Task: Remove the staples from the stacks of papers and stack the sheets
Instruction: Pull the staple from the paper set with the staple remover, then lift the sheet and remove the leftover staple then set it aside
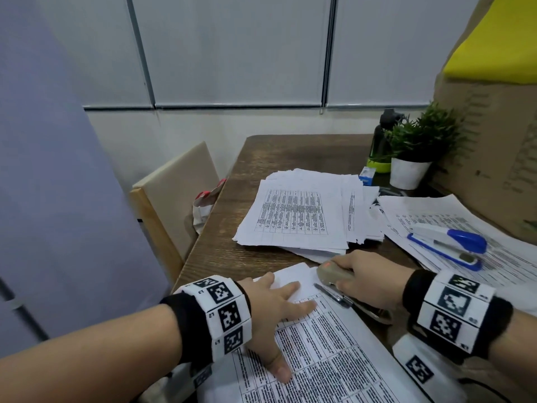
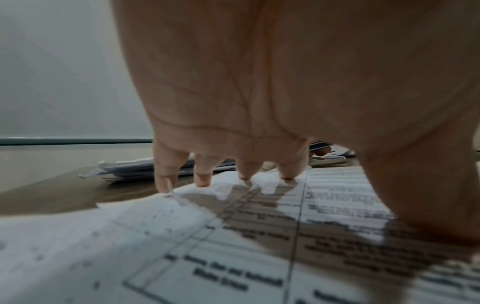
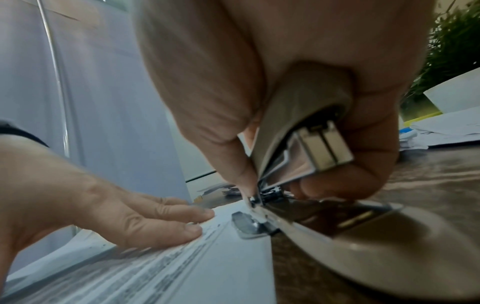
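A printed paper stack (image 1: pixel 334 353) lies at the near table edge. My left hand (image 1: pixel 279 303) presses flat on it with straight fingers (image 2: pixel 202 179) near its top corner. My right hand (image 1: pixel 366 274) grips a beige stapler (image 1: pixel 334 273), swung wide open, with its metal tip (image 3: pixel 249 226) resting on the stack's right edge (image 3: pixel 233 267). The thumb (image 3: pixel 233 164) and fingers curl round the stapler's upper arm (image 3: pixel 298 123). A pile of loose sheets (image 1: pixel 299 216) lies further back in the middle.
A blue and white stapler (image 1: pixel 450 245) sits on more printed papers (image 1: pixel 476 228) at the right. A potted plant (image 1: pixel 415 152), dark bottle (image 1: pixel 380 141) and small blue box (image 1: pixel 366 175) stand at the back right beside a cardboard box (image 1: pixel 494 141). A chair (image 1: pixel 171 199) stands left of the table (image 1: pixel 232 251).
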Action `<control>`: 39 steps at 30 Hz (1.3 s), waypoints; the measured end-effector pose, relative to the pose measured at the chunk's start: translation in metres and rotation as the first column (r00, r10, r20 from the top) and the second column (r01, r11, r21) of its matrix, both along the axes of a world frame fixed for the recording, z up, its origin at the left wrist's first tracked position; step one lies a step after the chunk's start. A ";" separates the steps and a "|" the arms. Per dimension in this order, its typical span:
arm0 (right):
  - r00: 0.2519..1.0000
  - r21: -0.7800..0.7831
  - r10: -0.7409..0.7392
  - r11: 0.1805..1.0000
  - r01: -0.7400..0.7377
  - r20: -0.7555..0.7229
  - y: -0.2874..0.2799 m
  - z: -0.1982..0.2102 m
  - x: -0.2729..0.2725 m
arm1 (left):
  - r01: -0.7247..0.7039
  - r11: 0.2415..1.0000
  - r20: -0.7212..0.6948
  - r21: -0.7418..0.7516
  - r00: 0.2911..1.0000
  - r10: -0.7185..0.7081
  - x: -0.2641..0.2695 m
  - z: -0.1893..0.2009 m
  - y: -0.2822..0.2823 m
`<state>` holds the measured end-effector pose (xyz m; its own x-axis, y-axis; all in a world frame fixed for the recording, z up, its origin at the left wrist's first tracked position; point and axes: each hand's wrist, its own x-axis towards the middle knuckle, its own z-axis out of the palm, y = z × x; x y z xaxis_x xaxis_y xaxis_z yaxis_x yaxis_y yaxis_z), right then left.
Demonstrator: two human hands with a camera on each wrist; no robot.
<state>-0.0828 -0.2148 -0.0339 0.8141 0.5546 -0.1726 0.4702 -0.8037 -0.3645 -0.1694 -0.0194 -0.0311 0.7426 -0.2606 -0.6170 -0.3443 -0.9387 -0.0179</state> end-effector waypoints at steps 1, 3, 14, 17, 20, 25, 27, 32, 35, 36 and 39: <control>1.000 0.000 -0.008 1.000 0.008 -0.004 0.003 0.000 0.001 | 0.009 1.000 0.002 0.006 1.000 -0.009 0.000 0.000 -0.001; 1.000 -0.023 -0.012 1.000 0.012 -0.010 0.012 -0.002 0.003 | 0.010 1.000 -0.004 0.000 1.000 -0.010 0.000 -0.001 0.000; 0.980 0.145 -0.172 0.972 0.185 -0.099 0.019 0.008 -0.004 | -0.009 1.000 0.023 0.004 1.000 0.009 -0.006 0.006 -0.002; 0.969 0.268 -0.158 0.941 0.206 -0.191 0.007 0.023 -0.019 | -0.124 0.990 0.099 -0.067 0.987 0.130 -0.007 0.012 0.002; 0.974 0.365 -0.101 0.915 0.172 -0.203 0.012 0.035 -0.035 | -0.263 0.899 0.254 -0.349 0.897 0.361 -0.002 0.018 0.007; 0.983 0.513 0.023 0.856 0.073 -0.179 0.055 0.041 -0.056 | -0.409 0.434 0.037 -0.803 0.693 0.720 -0.002 0.023 0.023; 0.990 0.502 0.071 0.865 -0.002 -0.119 0.079 0.039 -0.060 | -0.447 0.260 -0.066 -0.856 0.594 0.802 -0.011 0.023 0.035; 0.970 0.330 0.205 0.914 -0.236 0.126 0.144 0.038 -0.079 | -0.492 0.067 -0.145 -0.868 0.380 0.914 -0.033 0.013 0.085; 0.936 0.210 0.320 0.915 -0.345 0.143 0.177 0.039 -0.092 | -0.502 -0.032 -0.214 -0.865 0.311 0.926 -0.044 0.002 0.124; 0.937 0.206 0.326 0.915 -0.347 0.128 0.184 0.039 -0.095 | -0.503 -0.068 -0.247 -0.862 0.298 0.922 -0.048 -0.002 0.137; 0.960 0.248 0.278 0.928 -0.278 0.034 0.197 0.032 -0.101 | -0.482 -0.154 -0.316 -0.863 0.276 0.908 -0.060 -0.014 0.167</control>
